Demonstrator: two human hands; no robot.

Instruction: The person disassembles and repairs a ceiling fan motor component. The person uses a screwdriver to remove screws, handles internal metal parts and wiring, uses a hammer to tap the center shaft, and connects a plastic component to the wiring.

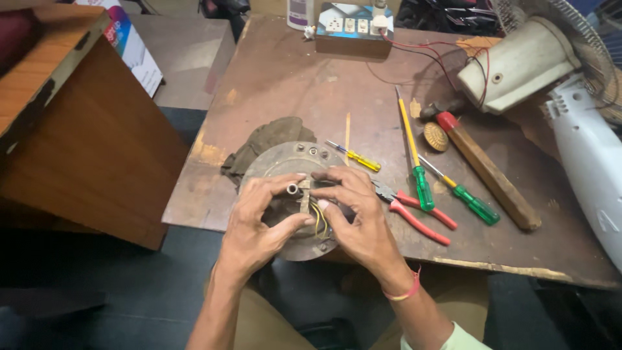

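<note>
Both hands, left and right, curl fingers around a round motor housing (red pliers just beside it).

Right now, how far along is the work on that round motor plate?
Done: the round grey metal motor housing lies opened on the workbench, yellow wires exposed. In hand: left hand and right hand grip its central shaft. Left: red-handled pliers and green-handled screwdrivers lie unused.
</note>
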